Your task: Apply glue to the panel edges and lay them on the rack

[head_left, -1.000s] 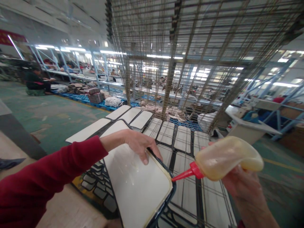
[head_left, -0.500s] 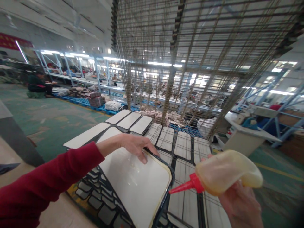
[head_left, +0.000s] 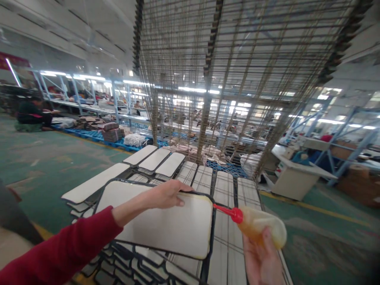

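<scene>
My left hand [head_left: 168, 194] grips the top edge of a white rounded rectangular panel [head_left: 166, 227] with a dark border, thumb on its white face. A thin yellowish line runs along part of the panel's rim. In my right hand [head_left: 264, 253] is a squeeze bottle [head_left: 263, 227] of amber liquid, lying almost level with its red nozzle pointing left. The nozzle tip [head_left: 215, 206] is at the panel's upper right corner; whether it touches cannot be made out. Beneath and behind the panel lie rows of similar white panels [head_left: 224, 190].
A tall wire rack [head_left: 204, 79] rises behind the panels, its thin rods crossing over several of them. Blue pallets [head_left: 89, 132] with stacked pieces stand beyond. A grey cabinet [head_left: 292, 180] is at the right. A person [head_left: 32, 114] sits low at the far left.
The held panel has turned, its long side now nearly level. The bottle has moved left and up, its nozzle going from the panel's right side to the upper right corner.
</scene>
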Available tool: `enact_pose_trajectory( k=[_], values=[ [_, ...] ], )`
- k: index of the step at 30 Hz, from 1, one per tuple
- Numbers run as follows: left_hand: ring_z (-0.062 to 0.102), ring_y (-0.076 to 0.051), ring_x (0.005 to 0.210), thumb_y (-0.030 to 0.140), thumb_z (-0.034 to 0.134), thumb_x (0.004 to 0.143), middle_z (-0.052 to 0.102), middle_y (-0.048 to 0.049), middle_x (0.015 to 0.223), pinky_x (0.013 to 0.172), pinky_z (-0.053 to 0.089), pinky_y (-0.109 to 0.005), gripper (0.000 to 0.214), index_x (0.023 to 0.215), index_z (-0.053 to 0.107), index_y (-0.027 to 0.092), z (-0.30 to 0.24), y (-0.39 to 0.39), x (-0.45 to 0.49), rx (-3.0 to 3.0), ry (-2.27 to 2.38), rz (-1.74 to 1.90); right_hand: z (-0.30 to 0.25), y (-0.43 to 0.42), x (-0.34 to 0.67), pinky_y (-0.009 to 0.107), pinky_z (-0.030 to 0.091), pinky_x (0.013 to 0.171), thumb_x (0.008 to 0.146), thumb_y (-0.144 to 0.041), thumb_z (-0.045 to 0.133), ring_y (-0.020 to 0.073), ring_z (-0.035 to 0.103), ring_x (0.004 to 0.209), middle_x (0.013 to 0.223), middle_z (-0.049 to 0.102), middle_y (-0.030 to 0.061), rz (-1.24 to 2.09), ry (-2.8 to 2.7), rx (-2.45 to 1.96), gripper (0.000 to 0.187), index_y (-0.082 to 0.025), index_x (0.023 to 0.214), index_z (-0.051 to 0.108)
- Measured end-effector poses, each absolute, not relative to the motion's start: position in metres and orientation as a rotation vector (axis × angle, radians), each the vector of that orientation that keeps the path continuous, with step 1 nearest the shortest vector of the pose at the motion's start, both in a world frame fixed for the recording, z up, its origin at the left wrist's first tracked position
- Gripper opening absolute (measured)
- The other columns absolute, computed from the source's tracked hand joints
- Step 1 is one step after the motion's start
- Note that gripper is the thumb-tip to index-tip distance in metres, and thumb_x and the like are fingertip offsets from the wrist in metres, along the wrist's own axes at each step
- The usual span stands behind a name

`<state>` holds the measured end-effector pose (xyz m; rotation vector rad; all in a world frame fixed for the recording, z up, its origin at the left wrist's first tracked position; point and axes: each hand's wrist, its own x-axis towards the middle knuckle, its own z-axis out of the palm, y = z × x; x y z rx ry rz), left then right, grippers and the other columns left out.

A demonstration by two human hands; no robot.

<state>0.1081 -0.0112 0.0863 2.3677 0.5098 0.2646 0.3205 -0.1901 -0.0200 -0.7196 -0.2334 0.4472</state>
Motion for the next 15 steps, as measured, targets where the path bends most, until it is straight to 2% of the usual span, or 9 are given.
enact_pose_trajectory(
  k=[6, 10, 15],
  values=[
    [0.062, -0.026, 0.109, 0.014, 0.059, 0.071, 0.069, -0.0071, 0.117, 0.092, 0.044, -0.031, 0.052, 0.123, 0.064, 0.018, 0.068, -0.019, 0.121, 2.444, 0.654, 0.369, -0.067, -0.181, 0.347, 0.03, 0.055, 0.086, 0.076, -0.037, 0.074, 0.0163, 0.067, 0.091, 0.09, 0.069, -0.0001, 0.502, -0.246, -0.738, 0.032, -0.018, 0.098, 0.062],
    [0.058, -0.026, 0.116, 0.011, 0.06, 0.072, 0.065, -0.0084, 0.125, 0.099, 0.04, -0.033, 0.052, 0.123, 0.064, 0.019, 0.07, -0.027, 0.128, 2.542, 0.734, 0.36, -0.061, -0.175, 0.344, 0.028, 0.056, 0.082, 0.071, -0.036, 0.078, 0.0152, 0.068, 0.083, 0.082, 0.068, -0.0017, 0.498, -0.184, -0.689, 0.032, -0.018, 0.091, 0.063],
    [0.059, -0.026, 0.115, 0.009, 0.059, 0.074, 0.066, -0.0108, 0.123, 0.099, 0.04, -0.032, 0.051, 0.124, 0.063, 0.017, 0.069, -0.032, 0.135, 2.58, 0.802, 0.348, -0.048, -0.167, 0.331, 0.023, 0.056, 0.078, 0.071, -0.035, 0.078, 0.0115, 0.066, 0.08, 0.081, 0.067, -0.0024, 0.383, -0.157, -0.684, 0.032, -0.018, 0.094, 0.062]
  ],
)
